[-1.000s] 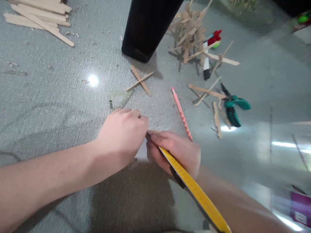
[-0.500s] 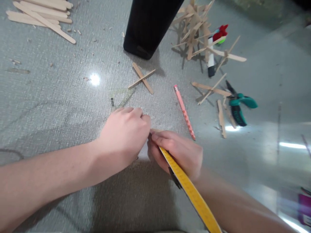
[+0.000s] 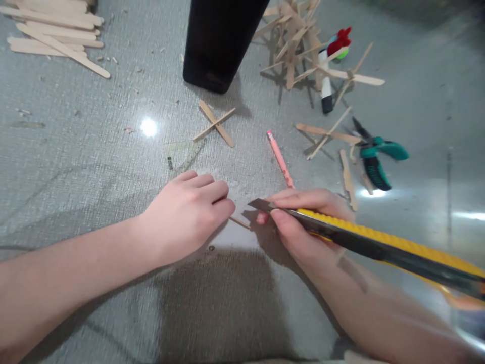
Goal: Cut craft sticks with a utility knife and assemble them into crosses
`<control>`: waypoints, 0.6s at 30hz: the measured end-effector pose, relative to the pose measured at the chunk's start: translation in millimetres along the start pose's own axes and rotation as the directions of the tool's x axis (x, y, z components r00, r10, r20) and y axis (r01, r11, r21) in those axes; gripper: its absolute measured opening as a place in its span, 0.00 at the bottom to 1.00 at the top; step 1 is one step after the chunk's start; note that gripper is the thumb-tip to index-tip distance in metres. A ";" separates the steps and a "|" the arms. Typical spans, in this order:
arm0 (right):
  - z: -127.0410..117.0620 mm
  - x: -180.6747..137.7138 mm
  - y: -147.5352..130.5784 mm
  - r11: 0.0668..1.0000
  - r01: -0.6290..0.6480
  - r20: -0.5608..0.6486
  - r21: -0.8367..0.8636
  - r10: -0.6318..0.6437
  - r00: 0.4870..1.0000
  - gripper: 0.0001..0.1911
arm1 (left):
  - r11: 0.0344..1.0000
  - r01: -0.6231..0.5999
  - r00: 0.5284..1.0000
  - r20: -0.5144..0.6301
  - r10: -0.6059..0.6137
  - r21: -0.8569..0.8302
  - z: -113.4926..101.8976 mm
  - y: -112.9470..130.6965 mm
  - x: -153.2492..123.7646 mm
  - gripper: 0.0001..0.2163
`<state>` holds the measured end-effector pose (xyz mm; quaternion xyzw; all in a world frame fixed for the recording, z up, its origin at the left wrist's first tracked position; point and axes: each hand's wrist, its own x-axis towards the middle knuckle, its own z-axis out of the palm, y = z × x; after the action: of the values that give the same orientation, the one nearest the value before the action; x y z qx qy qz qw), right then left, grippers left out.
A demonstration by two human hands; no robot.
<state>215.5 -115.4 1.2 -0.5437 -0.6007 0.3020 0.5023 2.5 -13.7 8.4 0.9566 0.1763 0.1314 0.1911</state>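
My right hand grips a yellow utility knife near its front, the bare blade pointing left. Closed and resting on the table, my left hand has a thin wooden craft stick poking out from under its fingers toward the blade. The blade tip is a short way above and right of that stick, apart from it. Beyond my left hand lie a clear plastic set square and two craft sticks crossed in an X. A pink pencil reaches partly behind my right hand.
A tall black object stands at the back. Loose craft sticks are piled at the far left. Rightward are a tangle of joined sticks, a white marker, green-handled pliers and a notched stick.
My right hand has lifted and turned, drawing the knife right, away from my left hand. The blade and the stick's end have come into sight. My left hand stays almost in place.
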 end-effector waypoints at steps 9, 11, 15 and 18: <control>-3.9 4.2 0.4 0.998 0.056 0.182 -0.035 -0.049 0.982 0.11 | 0.943 0.080 0.992 0.119 -0.044 -0.324 -8.5 -20.6 4.3 0.09; -3.2 4.7 0.4 0.997 0.055 0.188 -0.045 -0.046 0.981 0.11 | 0.947 0.079 0.993 0.111 -0.047 -0.312 -9.7 -19.6 5.4 0.10; -1.4 7.0 1.8 0.992 0.114 0.227 -0.053 -0.099 0.969 0.11 | 0.959 0.128 0.988 0.121 -0.100 -0.255 -11.2 -15.9 7.5 0.11; -0.9 11.1 2.1 0.987 0.160 0.301 -0.018 -0.148 0.942 0.10 | 0.961 0.106 0.986 0.152 -0.068 -0.257 -9.9 -17.5 10.2 0.12</control>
<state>218.2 -104.5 2.5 -0.4537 -0.7166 0.3277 0.4162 3.5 8.6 12.0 0.9208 0.1852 0.0769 0.3346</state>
